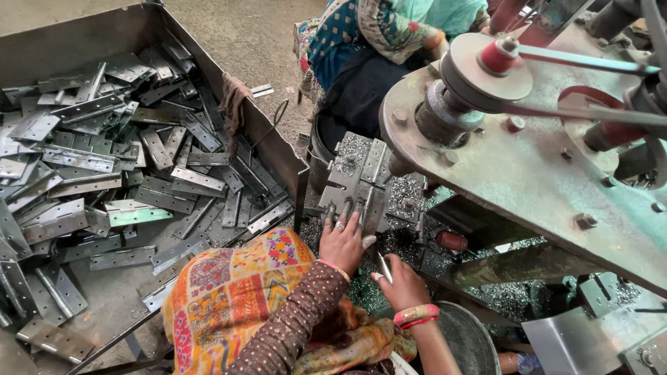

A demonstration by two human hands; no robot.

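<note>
Two hands work at the bed of a grey metal machine point(528, 173), whose surface is strewn with shiny metal shavings point(410, 191). The left hand point(342, 239) lies flat with its fingers spread, pressing down on a grey metal hinge point(361, 177) that sits opened out on the machine bed, just below a round spindle point(445, 111). The right hand point(399, 281) is closed around a thin metal rod point(383, 267) that points up toward the hinge; it is just beside the left hand. The right wrist wears red and gold bangles point(415, 316), and the left arm is in a brown dotted sleeve point(292, 326). A bright orange patterned cloth point(229, 292) drapes over the person's lap.

To the left stands a large open steel bin point(104, 31) heaped with many loose grey hinges point(104, 160); one among them is pale green point(139, 217). A brown rag point(233, 101) hangs over the bin's right wall. Above the machine bed a pulley wheel point(486, 69) with a red hub carries a belt running off to the right. Another person in blue-green patterned clothes point(375, 28) sits beyond the machine, on a bare concrete floor point(250, 35). A grey metal bucket point(465, 340) stands below the right forearm.
</note>
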